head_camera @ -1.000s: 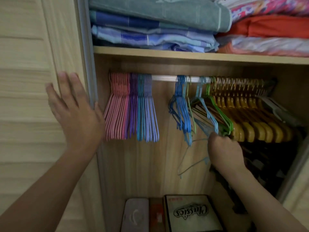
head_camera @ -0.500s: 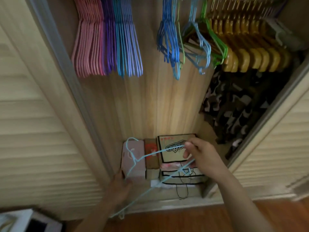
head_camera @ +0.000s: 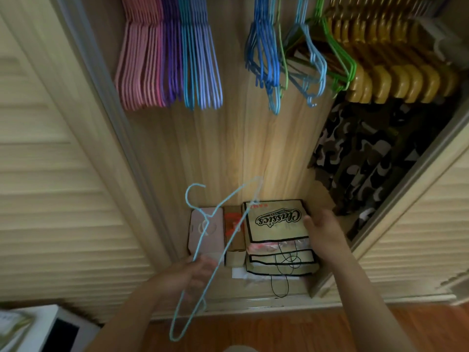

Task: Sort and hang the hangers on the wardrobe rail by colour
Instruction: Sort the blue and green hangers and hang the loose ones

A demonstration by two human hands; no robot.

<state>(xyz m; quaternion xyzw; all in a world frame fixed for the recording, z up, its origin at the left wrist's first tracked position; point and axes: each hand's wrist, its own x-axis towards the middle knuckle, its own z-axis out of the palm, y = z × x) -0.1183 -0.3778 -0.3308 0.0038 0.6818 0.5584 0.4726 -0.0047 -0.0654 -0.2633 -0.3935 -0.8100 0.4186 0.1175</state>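
Left hand (head_camera: 189,271) gripping light-blue wire hanger (head_camera: 215,250) low in front of open wardrobe, hook end up, blurred. Right hand (head_camera: 323,231) off the hanger, fingers loose, over "Classics" paper bag (head_camera: 275,224) on wardrobe floor. Beside bag: orange box (head_camera: 233,224), pink box (head_camera: 205,229). Above, hanging in colour groups: pink hangers (head_camera: 139,59), purple hangers (head_camera: 172,52), blue hangers (head_camera: 200,54), mixed blue and green hangers (head_camera: 299,54), yellow hangers (head_camera: 393,80). Camouflage garment (head_camera: 368,153) below the yellow ones. Louvred door (head_camera: 50,174) at left.

Printed box (head_camera: 276,224), camouflage garment (head_camera: 368,158)
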